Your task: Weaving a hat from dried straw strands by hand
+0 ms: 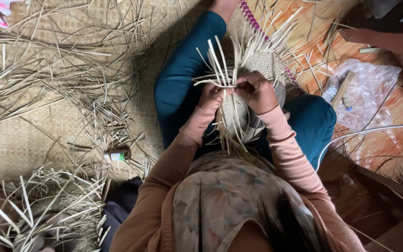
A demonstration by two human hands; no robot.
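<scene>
Nearest the camera, both arms run forward from the shoulders in salmon sleeves, elbows bent outward and forearms converging over the lap. The left hand (211,96) is curled, fingers pinched around pale strips (220,65) at the rim of a half-woven basket (260,65); its knuckles face up and the wrist is bent slightly inward. The right hand (256,91) sits just beside it, touching or nearly touching, fist-like, fingers folded down over the same bunch of strips with the back of the hand toward the camera. Both hands are closed on the strips, not loose.

The basket rests in the lap between the knees, in dark teal trousers, its woven wall tilted toward the person and loose strip ends fanning up and outward past the hands. More ends hang down under the wrists.

Farther out, to the left, a woven mat (33,144) covers the floor, strewn with cut strips; a small cylinder (119,155) with a green band lies among them. A heap of strips (47,205) lies at the lower left. To the right, a clear plastic bag (362,91) lies well apart from the basket, on an orange-patterned floor.
</scene>
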